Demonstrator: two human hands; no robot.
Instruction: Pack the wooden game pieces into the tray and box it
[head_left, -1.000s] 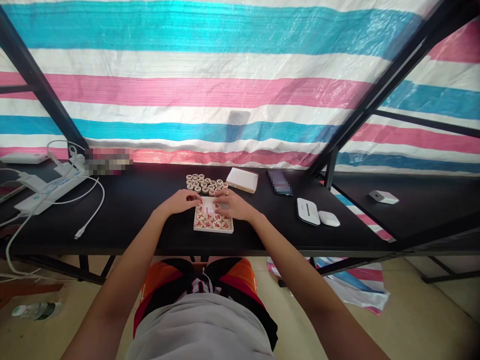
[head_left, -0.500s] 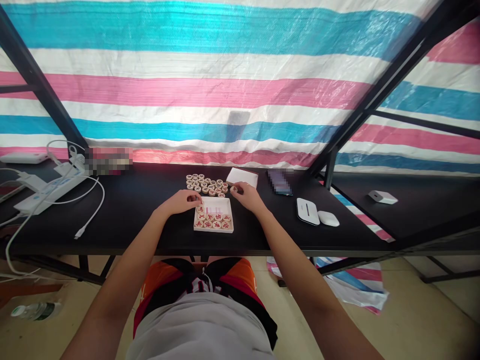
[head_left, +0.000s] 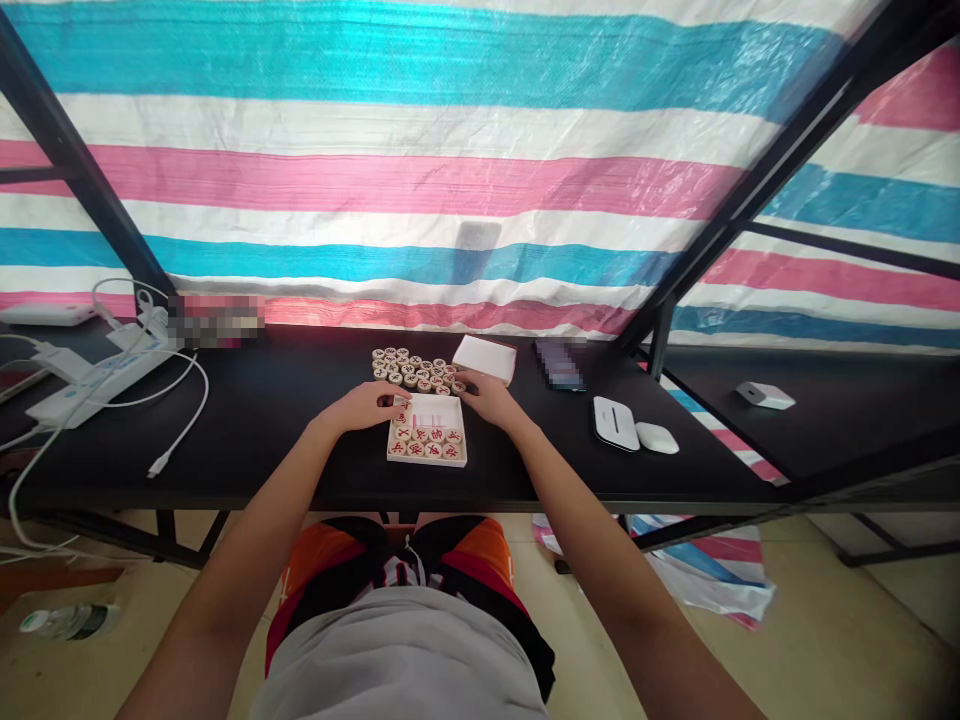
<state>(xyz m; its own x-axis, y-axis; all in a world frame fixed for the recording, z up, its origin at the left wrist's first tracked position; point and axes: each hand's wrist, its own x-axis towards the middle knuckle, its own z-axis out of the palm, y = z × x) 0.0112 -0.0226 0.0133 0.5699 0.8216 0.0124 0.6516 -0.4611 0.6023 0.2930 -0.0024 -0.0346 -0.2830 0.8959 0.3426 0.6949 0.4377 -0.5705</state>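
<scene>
A shallow white box sits on the black desk before me, with red-marked xiangqi pieces lying flat in its front rows and up its left side. My left hand is at the box's back left corner, fingers bent onto a xiangqi piece there; the fingertips partly cover it. Just behind the back right corner, my right hand pinches another xiangqi piece. Beyond the box stands a cluster of loose round pieces, several rows deep.
A white box lid lies behind my right hand. Farther right are a phone, a white device and a white earbud case. A power strip with white cables occupies the left. The desk's front edge runs near my lap.
My right hand has moved left and slightly toward me with its piece, from near the lid to beside the cluster. My left hand has shifted only slightly at the box corner.
</scene>
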